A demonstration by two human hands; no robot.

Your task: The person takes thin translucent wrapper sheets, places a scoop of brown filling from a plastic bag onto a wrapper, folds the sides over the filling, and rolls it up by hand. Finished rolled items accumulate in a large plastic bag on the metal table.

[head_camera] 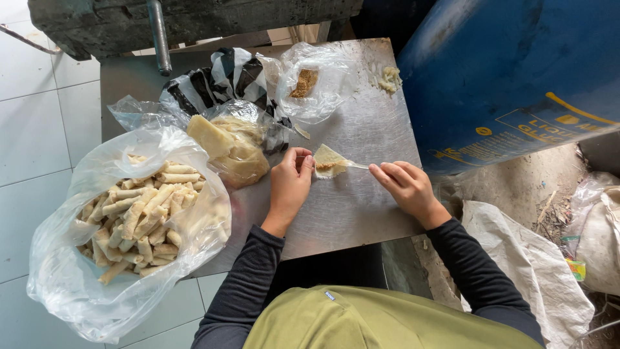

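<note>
A square pastry wrapper [329, 161] with a smear of filling lies half-folded near the middle of the steel worktop [361, 207], the left hand [289, 184] pinching its edge while the right hand [405, 184] grips a small utensil against it. At the left edge, a clear bag [77, 284] brims with finished rolls [139, 216]; a stack of unused wrappers [226, 145] waits behind.

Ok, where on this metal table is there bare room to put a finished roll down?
Bare steel lies on the metal table toward its near edge, between the left hand and right hand, and beyond the wrapper toward the crumb lump. The left side is crowded: bag of rolls, wrapper stack bag, filling bag.
</note>
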